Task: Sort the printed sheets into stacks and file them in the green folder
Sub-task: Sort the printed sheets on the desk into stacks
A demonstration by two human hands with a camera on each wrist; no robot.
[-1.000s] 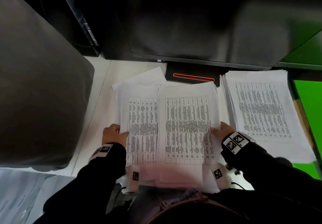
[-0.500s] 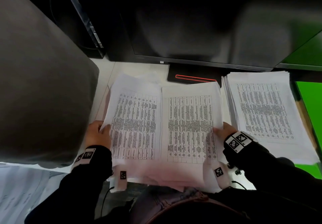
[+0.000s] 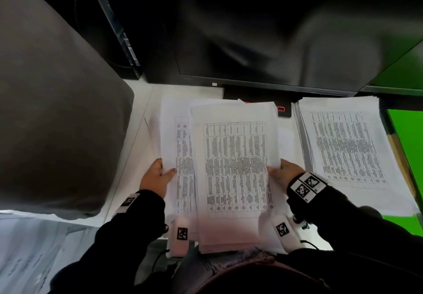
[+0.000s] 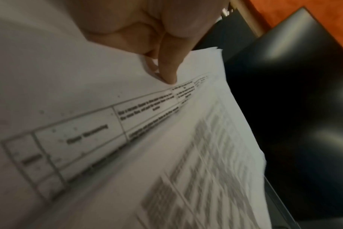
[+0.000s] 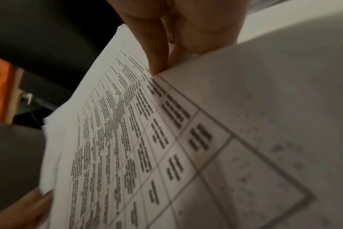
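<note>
In the head view my left hand [image 3: 158, 174] grips the left edge of a bundle of printed sheets [image 3: 177, 147], thumb on top. My right hand [image 3: 286, 171] grips the right edge of a second bundle [image 3: 235, 167], which overlaps the first. Both bundles carry printed tables and are held just above the desk in front of me. A sorted stack [image 3: 343, 149] lies to the right, partly on the green folder [image 3: 409, 156]. In the left wrist view the thumb [image 4: 166, 69] presses a sheet [image 4: 78, 127]. In the right wrist view, thumb [image 5: 157, 54] and fingers pinch the pages [image 5: 127, 139].
A dark monitor [image 3: 251, 41] stands at the back, its base [image 3: 285, 110] marked with a red line. A large grey padded shape [image 3: 57, 122] fills the left side. The white desk [image 3: 139, 128] shows between them. More papers [image 3: 27, 259] lie at the lower left.
My left hand has swung its bundle rightward from the spread-open position. It now sits mostly under the right-hand bundle. The right hand has hardly moved.
</note>
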